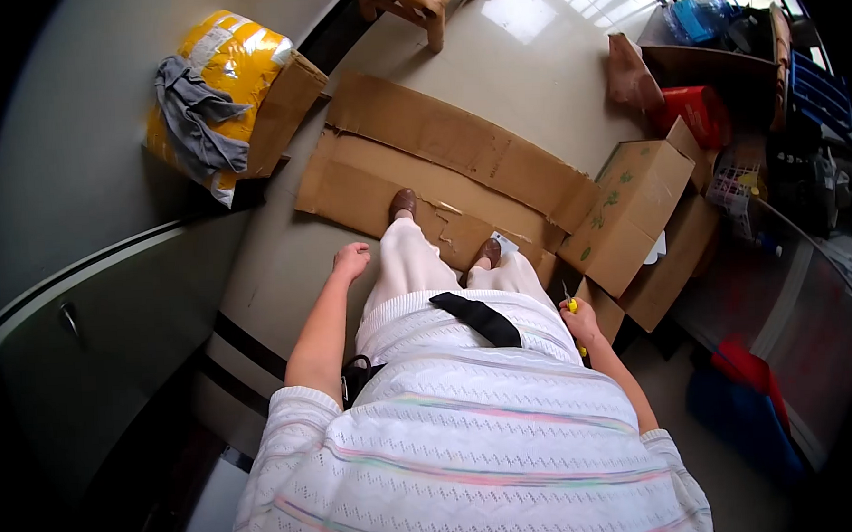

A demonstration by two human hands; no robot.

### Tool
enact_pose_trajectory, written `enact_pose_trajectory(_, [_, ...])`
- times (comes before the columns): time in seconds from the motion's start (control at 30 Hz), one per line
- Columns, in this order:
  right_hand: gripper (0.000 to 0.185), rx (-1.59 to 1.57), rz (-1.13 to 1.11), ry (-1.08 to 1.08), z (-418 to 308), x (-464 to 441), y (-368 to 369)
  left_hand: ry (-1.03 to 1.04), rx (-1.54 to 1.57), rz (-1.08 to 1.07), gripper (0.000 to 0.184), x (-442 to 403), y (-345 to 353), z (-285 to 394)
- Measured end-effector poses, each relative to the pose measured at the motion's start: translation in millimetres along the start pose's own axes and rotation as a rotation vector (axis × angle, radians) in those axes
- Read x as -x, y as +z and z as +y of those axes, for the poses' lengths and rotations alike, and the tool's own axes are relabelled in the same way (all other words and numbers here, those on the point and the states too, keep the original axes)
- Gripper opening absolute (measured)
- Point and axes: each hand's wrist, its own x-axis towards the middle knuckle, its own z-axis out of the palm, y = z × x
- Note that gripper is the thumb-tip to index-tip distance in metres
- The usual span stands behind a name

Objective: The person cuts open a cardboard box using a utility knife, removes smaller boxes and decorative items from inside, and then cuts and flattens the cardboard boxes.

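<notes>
My right hand is closed around a yellow utility knife, its thin blade pointing away from me. Most of the handle is hidden by my fingers. My left hand hangs at my side, fingers curled in, with nothing visible in it. A flattened cardboard sheet lies on the floor ahead, its surface creased and torn near my feet. My brown shoes are on it. Beside my right hand stands an open cardboard box with green printing and its flaps spread.
On the left, a yellow wrapped package with a grey cloth sits by a cabinet. A bamboo stool stands at the back. Cluttered shelving, a red box and a large water bottle line the right.
</notes>
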Motion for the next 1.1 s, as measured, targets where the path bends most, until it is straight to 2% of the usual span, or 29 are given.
enact_pose_trajectory(0.13, [0.012,-0.197,0.008,0.061,-60.0,-16.3,9.7,-0.025,-0.070,0.038,0.039,-27.5,-56.1,-8.5])
enact_pose_trajectory(0.17, [0.013,-0.327,-0.016,0.091,-71.4,-18.9,10.7,-0.031,-0.079,0.038,0.039,-32.4,-68.3,-8.7])
enact_pose_trajectory(0.27, [0.013,-0.423,-0.037,0.163,-102.0,-19.0,7.0,-0.038,-0.115,0.031,0.039,-47.0,-92.3,-11.1])
enact_pose_trajectory(0.43, [0.016,-0.400,-0.024,0.321,-117.3,-15.5,-4.6,0.003,-0.103,-0.005,0.038,-57.5,-101.3,9.1])
enact_pose_trajectory(0.57, [0.013,-0.300,-0.039,0.276,-114.9,-36.7,-18.6,-0.033,-0.034,0.019,0.038,-54.1,-105.4,41.6])
enact_pose_trajectory(0.8, [0.012,-0.022,0.004,-0.009,-154.0,-134.4,-90.3,-0.085,0.035,0.115,0.039,-86.5,-104.8,82.7])
enact_pose_trajectory(0.83, [0.011,-0.136,-0.020,0.085,-189.7,-132.4,-112.5,-0.082,0.053,0.107,0.038,-86.8,-98.6,97.0])
enact_pose_trajectory(0.93, [0.012,-0.390,-0.090,0.135,-192.9,-175.8,-144.0,-0.053,0.178,0.064,0.037,-93.4,-66.5,135.3])
enact_pose_trajectory(1.03, [0.016,-0.106,-0.110,0.003,-215.8,-207.6,-163.8,-0.071,0.304,-0.005,0.037,-83.3,-36.9,161.6])
enact_pose_trajectory(1.1, [0.022,0.211,-0.093,-0.224,-246.4,-214.5,-167.5,-0.131,0.339,-0.039,0.036,-69.0,-22.7,163.5])
